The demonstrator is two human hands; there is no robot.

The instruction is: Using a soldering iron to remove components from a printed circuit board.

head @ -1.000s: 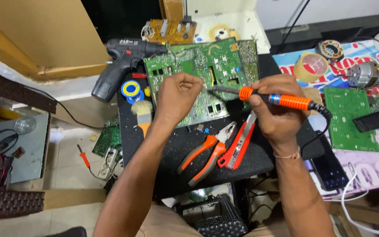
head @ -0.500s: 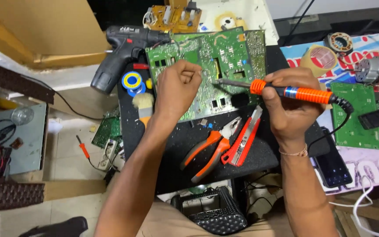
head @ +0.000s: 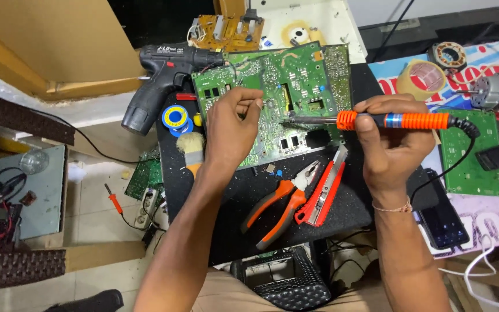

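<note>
Orange-handled soldering iron (head: 397, 121) is gripped tight in the right hand (head: 393, 144), tip touching the green circuit board (head: 278, 95) on the black mat (head: 353, 202). Left hand (head: 232, 124) rests curled on the board; can't tell if it's pinching anything. Pliers (head: 281, 202) lie nearby.

Both forearms are reaching forward, the left hand (head: 233, 128) curling its fingers in a pinch, the right hand (head: 393, 144) closing its grip in a fist.
</note>
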